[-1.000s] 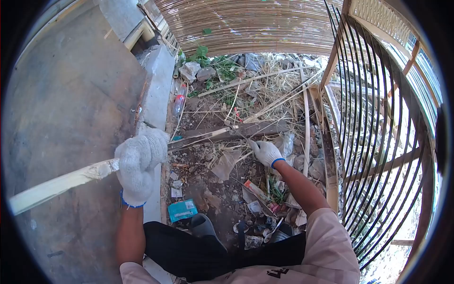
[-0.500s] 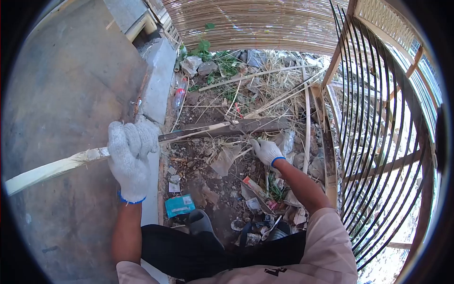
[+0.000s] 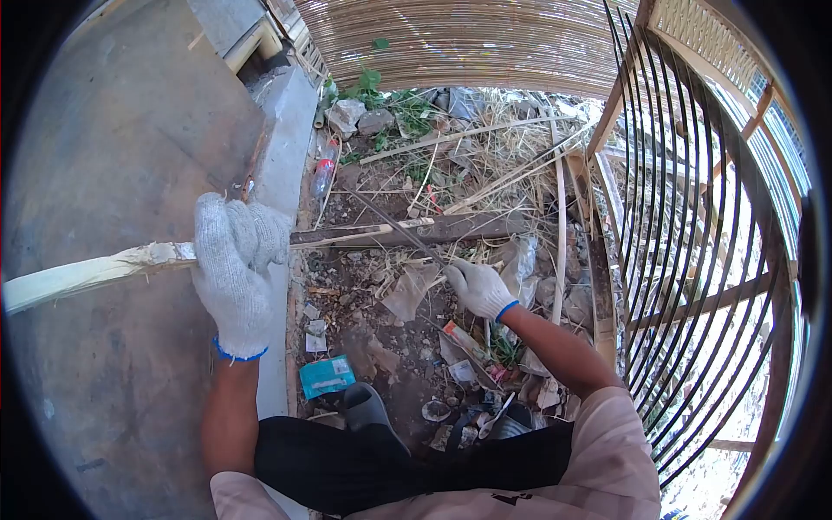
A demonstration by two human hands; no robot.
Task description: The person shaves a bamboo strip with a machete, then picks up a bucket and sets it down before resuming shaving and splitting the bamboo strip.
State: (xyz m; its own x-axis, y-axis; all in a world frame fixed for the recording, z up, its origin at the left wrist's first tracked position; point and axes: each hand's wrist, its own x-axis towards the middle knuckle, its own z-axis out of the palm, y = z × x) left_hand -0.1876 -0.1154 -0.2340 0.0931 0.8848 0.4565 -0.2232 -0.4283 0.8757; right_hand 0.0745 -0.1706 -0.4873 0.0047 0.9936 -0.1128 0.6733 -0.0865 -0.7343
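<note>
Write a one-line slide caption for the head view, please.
Gloved left hand grips a pale bamboo strip while right hand holds a thin blade over littered ground.

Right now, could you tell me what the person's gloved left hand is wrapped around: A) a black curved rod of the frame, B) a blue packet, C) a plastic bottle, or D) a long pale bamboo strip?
D: the left hand is closed around the long pale bamboo strip, which runs out past the hand on both sides, over the concrete floor.
</note>
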